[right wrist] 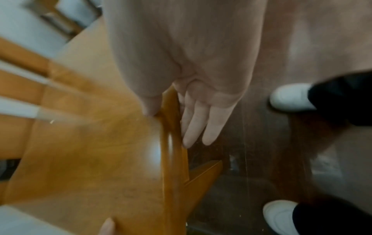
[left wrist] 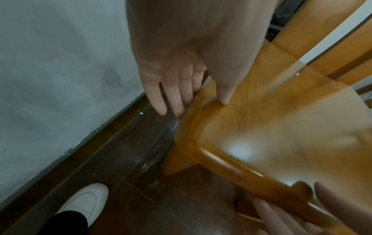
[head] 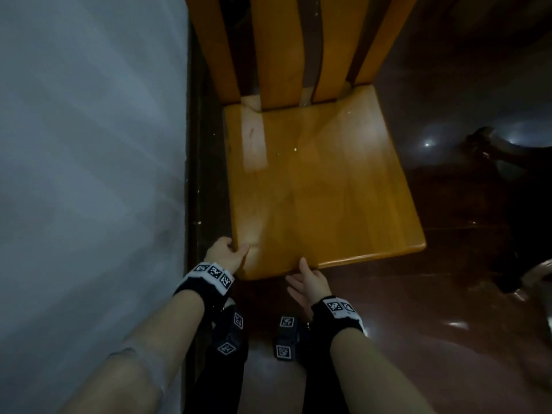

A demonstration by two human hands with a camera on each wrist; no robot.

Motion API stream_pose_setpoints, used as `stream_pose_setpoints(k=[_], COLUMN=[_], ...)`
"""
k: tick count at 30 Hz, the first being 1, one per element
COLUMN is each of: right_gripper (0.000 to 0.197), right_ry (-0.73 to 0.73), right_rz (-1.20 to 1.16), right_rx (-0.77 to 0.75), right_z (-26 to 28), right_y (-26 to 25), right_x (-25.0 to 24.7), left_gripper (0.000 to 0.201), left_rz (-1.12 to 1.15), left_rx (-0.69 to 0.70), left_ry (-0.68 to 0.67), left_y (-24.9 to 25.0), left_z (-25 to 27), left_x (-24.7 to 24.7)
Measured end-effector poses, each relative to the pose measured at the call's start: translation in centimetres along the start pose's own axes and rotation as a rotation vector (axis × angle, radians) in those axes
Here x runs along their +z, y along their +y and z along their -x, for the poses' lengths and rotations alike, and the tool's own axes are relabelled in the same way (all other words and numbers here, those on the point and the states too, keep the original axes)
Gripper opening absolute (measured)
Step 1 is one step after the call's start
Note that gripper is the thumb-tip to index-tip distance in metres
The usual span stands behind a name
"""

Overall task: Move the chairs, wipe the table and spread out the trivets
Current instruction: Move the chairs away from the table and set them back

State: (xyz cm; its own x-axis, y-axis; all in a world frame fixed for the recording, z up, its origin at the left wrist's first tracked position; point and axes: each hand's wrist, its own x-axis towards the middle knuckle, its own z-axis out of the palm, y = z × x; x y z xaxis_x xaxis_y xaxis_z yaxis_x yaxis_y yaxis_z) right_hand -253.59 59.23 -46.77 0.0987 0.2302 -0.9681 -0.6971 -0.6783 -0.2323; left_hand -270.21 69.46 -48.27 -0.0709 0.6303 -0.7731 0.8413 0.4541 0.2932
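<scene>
A wooden chair (head: 322,189) with a slatted back (head: 280,49) stands close beside a wall, its seat facing me. My left hand (head: 227,253) is at the seat's front left corner. In the left wrist view its thumb lies on top of the seat (left wrist: 261,135) and its straight fingers (left wrist: 161,101) run down along the side edge. My right hand (head: 307,283) is at the front edge. The thumb touches the rim of the seat (right wrist: 90,159), and the fingers (right wrist: 213,127) hang straight and spread below it. The wrist views are motion-blurred. No table or trivets are in view.
A grey wall (head: 89,144) with a dark skirting runs along the left, a narrow gap from the chair. Glossy dark floor (head: 448,324) spreads to the right and front. My white shoes (right wrist: 289,97) stand just before the chair. A dark object (head: 493,150) lies at the right.
</scene>
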Motion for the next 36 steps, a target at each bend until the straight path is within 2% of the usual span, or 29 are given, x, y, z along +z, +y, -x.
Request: stream_pose_setpoints(k=[5,9,12,16,18,19,22,26,30,34,36], right_gripper=[0.058,0.042,0.027,0.016,0.019,0.026,0.046,0.046,0.039,0.043,0.042], right_ry=[-0.018,0.008,0.013,0.060,0.087,0.099,0.130,0.220,0.319,0.392,0.414], right_rz=[-0.122,-0.169,-0.141,-0.032,0.011,0.027,0.058,0.165,0.323,0.407,0.408], right_rx=[-0.030,-0.014,-0.006,-0.040,-0.060,-0.072,-0.090,-0.137,-0.207,-0.272,-0.289], right_z=[-0.6,-1.0,-1.2,-1.5,-1.7,-1.6,-1.4,-1.9,-2.3,-2.0,-1.2], right_y=[0.5,0.7,0.5,-1.3,-2.7,-3.7,-6.8,-11.5,-16.4,-19.2,-18.7], right_x=[0.1,-0.3,-2.7,-9.0,-12.6,-14.3,-19.6,-26.2,-30.8,-32.6,-32.7], left_gripper=[0.061,0.052,0.058,0.062,0.064,0.062,0.042,0.041,0.040,0.029,0.032], left_rz=[-0.031,-0.032,-0.057,0.006,0.032,0.036,0.066,0.105,0.137,0.167,0.220], left_rx=[-0.033,-0.050,-0.070,-0.093,-0.098,-0.098,-0.115,-0.127,-0.092,-0.022,-0.030], left_ry=[-0.029,-0.055,-0.078,-0.123,-0.156,-0.163,-0.137,-0.169,-0.241,-0.306,-0.249], left_y=[-0.4,0.1,0.6,2.0,3.5,4.4,7.6,12.3,16.4,18.2,18.1], left_z=[-0.7,-0.7,0.6,3.2,5.2,6.1,9.1,11.8,12.8,12.7,11.7], left_x=[0.2,0.4,2.4,7.8,11.1,12.9,18.2,24.8,30.0,31.4,29.8])
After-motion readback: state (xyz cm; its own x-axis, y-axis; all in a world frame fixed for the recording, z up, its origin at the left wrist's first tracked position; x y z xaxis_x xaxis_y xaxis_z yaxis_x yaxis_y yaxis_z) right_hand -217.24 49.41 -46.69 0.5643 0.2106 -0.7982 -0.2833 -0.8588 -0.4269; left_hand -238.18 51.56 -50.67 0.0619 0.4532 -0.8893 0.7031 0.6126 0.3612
